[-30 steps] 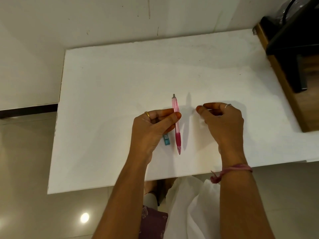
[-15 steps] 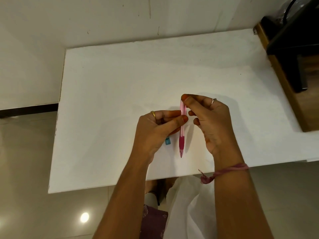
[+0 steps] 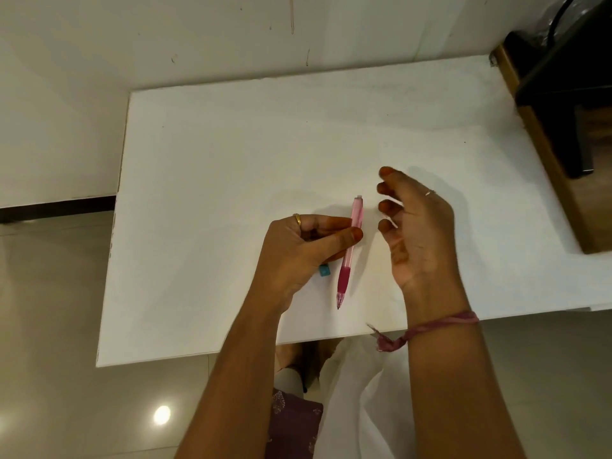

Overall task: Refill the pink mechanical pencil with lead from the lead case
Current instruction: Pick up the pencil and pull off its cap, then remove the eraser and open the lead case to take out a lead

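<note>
- Head view: the person's left hand (image 3: 299, 256) is closed on the pink mechanical pencil (image 3: 350, 253), pinching its clear barrel between thumb and forefinger just above the darker rubber grip.
- The pencil is held nearly upright in the picture, its cap end at 12 o'clock and its writing tip at 6 o'clock, over the near half of the white bench (image 3: 231, 160). That hold seems chosen to keep the cap end free for the other hand.
- A small white piece shows at the top of the pencil; whether it is the eraser or a cap cannot be told.
- A small blue thing, probably the lead case (image 3: 324, 270), peeks out from under the left palm at about 9 o'clock from the pencil's grip. Whether the hand holds it or it lies on the bench is hidden.
- The right hand (image 3: 417, 233) is open and empty as far as can be seen, fingers spread and curled loosely, at 3 o'clock from the pencil's upper end and not touching it. It is motion-blurred.
- Judged from this, the refill is at an early step: the pencil's top needs opening before lead can go in, and no lead is visible.
- At 2 o'clock a wooden stand (image 3: 543, 154) with dark equipment sits against the bench's far right edge, well apart from the hands.
</note>
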